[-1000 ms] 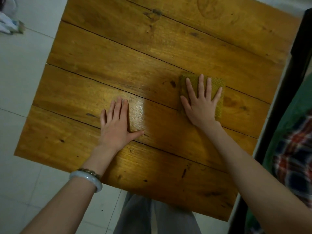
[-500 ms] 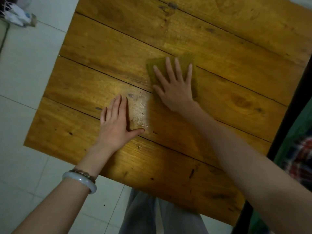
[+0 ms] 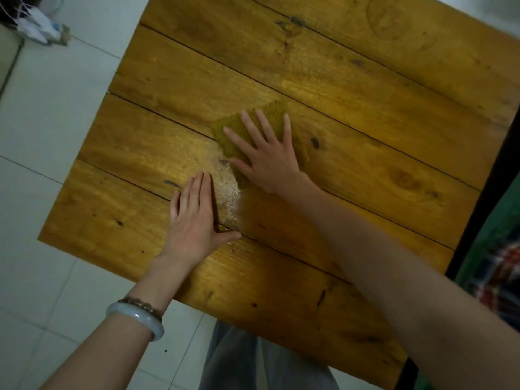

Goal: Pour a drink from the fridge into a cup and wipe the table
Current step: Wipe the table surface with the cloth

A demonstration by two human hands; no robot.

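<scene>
The wooden worktop [image 3: 365, 94] fills my view. My left hand [image 3: 194, 226] hasn't moved: it lies flat, fingers [image 3: 207, 192] straight and together. My right hand [image 3: 270, 161] has slid the olive cloth [image 3: 277, 109] leftward, fingers [image 3: 253, 129] spread flat on it, beside a wet smear [image 3: 229, 190].

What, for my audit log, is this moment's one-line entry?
wipe step | right hand flat on cloth | left hand flat on table | wet patch between hands
</scene>
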